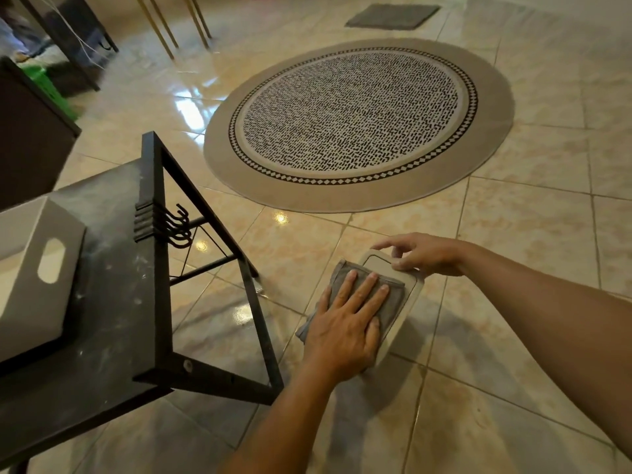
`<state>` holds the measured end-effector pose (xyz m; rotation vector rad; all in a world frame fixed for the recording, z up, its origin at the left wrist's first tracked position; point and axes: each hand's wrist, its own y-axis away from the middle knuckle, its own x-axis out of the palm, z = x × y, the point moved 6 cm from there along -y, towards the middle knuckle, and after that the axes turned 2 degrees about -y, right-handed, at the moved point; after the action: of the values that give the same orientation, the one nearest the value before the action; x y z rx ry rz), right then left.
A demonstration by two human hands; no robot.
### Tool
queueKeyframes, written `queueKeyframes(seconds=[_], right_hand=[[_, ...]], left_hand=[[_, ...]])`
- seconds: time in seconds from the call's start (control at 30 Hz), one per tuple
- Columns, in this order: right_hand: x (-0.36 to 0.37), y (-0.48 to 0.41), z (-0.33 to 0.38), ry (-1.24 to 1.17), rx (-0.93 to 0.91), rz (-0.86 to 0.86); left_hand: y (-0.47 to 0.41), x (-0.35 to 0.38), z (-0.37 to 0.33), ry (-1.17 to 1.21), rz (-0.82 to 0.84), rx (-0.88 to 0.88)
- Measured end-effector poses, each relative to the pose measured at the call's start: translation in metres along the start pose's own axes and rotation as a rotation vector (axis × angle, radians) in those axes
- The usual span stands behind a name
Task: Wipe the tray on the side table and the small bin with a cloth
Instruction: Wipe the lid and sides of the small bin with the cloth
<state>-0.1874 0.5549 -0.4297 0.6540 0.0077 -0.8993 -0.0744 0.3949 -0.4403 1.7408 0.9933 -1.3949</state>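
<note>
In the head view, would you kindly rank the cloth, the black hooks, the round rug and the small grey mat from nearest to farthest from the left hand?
1. cloth, under the left hand.
2. black hooks, left, on the side table.
3. round rug, ahead on the floor.
4. small grey mat, top, beyond the rug.

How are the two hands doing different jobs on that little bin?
The left hand lies flat, fingers spread, pressing the grey cloth onto the small bin. The right hand is curled and has no cloth; its fingertips steady the bin's far rim. The left hand is nearer the camera, the right farther away. Both touch the same bin.
</note>
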Motion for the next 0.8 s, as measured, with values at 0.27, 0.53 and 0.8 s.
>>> queueKeyframes(seconds=[0.27, 0.53, 0.8], right_hand=[[0.026, 0.020, -0.022, -0.279, -0.051, -0.257], [0.041, 0.023, -0.029, -0.369, -0.007, -0.211], [0.043, 0.023, -0.024, -0.355, -0.049, -0.171]], left_hand=[[0.002, 0.003, 0.017, 0.017, -0.055, -0.176], [-0.002, -0.007, 0.017, 0.112, -0.159, -0.392], [-0.013, -0.034, 0.018, 0.106, -0.026, -0.316]])
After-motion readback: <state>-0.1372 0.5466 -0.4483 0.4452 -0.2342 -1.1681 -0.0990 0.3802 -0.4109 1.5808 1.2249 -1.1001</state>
